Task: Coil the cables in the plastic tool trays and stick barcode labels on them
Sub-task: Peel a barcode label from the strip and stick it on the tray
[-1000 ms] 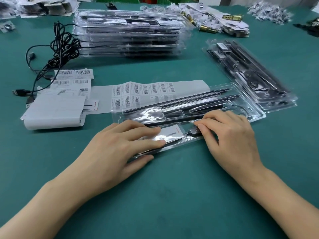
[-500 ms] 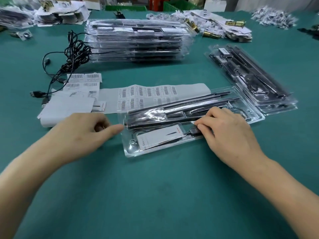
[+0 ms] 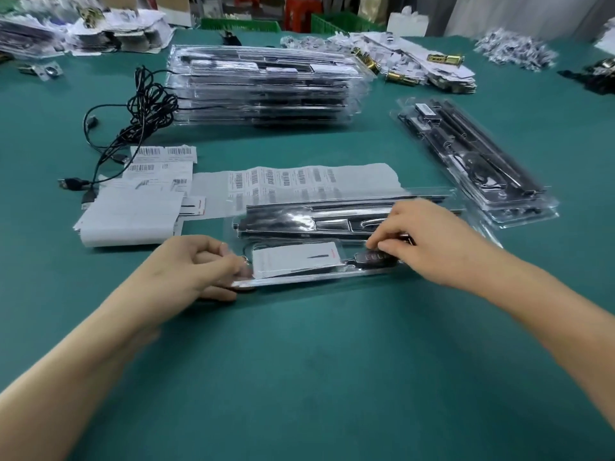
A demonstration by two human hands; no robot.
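Observation:
A clear plastic tool tray (image 3: pixel 299 281) lies across the green table in front of me, with dark tools, a white card (image 3: pixel 296 259) and a black cable part (image 3: pixel 374 261) in it. My left hand (image 3: pixel 199 261) has curled fingers that grip the tray's left end. My right hand (image 3: pixel 429 241) reaches over the tray's right half, its bent fingertips pinching the black cable part. A sheet of barcode labels (image 3: pixel 299 179) lies just behind the tray. Loose black cables (image 3: pixel 146 108) are tangled at the far left.
A tall stack of filled trays (image 3: pixel 263 84) stands at the back centre. Two more trays (image 3: pixel 476 161) lie angled at the right. Label backing papers (image 3: pixel 129 214) are piled at the left. Boxes and small parts line the far edge.
My left hand came off the white card, drew back to the left, and now grips the tray's left end. My right hand's fingers have curled down onto the black cable part.

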